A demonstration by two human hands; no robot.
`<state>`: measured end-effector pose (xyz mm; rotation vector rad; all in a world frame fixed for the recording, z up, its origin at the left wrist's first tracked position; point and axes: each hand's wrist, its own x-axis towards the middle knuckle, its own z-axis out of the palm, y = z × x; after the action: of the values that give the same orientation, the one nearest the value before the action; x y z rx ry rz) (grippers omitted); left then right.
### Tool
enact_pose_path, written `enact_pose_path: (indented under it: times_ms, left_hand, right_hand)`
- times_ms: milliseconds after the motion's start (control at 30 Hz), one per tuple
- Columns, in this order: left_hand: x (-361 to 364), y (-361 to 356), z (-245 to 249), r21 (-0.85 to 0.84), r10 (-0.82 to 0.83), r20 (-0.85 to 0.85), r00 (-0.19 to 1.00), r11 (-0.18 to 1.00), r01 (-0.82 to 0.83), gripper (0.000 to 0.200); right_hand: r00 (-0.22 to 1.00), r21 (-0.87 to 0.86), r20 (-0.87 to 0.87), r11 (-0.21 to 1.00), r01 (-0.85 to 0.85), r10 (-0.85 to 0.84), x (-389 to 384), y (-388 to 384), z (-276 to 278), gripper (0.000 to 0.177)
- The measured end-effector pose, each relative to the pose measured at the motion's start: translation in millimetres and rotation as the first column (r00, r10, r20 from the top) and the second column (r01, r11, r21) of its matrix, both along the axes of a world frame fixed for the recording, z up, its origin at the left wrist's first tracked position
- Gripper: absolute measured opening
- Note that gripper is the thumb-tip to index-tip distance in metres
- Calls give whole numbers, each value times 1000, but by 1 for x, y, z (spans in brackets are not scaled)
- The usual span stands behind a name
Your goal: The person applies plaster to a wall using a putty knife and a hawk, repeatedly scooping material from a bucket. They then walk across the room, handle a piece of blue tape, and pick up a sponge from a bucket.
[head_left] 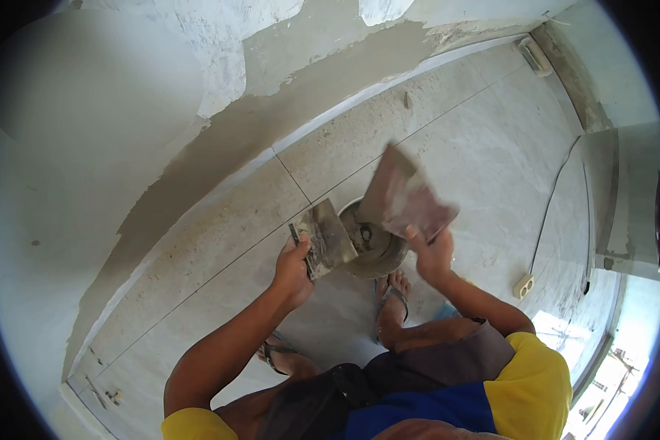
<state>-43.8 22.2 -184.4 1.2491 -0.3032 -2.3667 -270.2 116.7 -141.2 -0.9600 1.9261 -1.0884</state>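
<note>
My left hand (292, 270) is closed around the handle of a rectangular plastering trowel (331, 236), whose grey metal blade is smeared with plaster. My right hand (434, 258) grips a flat reddish-brown board (407, 192) by its lower edge, the thumb lying on top. The board is tilted and slightly blurred, with pale smears on its face. Below both tools a round bucket (378, 265) stands on the floor in front of my feet, holding some grey material. The trowel and the board each cover part of its rim.
A wall (220, 158) with a band of damp-looking grey plaster runs along the left and top. Grey floor tiles (491, 139) carry crumbs near it. At right lie a power socket (523, 286) and its dark cable. A long tool (535, 57) rests in the far corner.
</note>
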Motion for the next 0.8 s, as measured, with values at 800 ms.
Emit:
enact_pose_path:
  times_ms: [800]
  left_hand:
    - [10, -34, -5, -423, 135, 396, 908, 905, 50, 30]
  right_hand:
    - [427, -118, -872, 744, -658, 240, -16, 2, -10, 33]
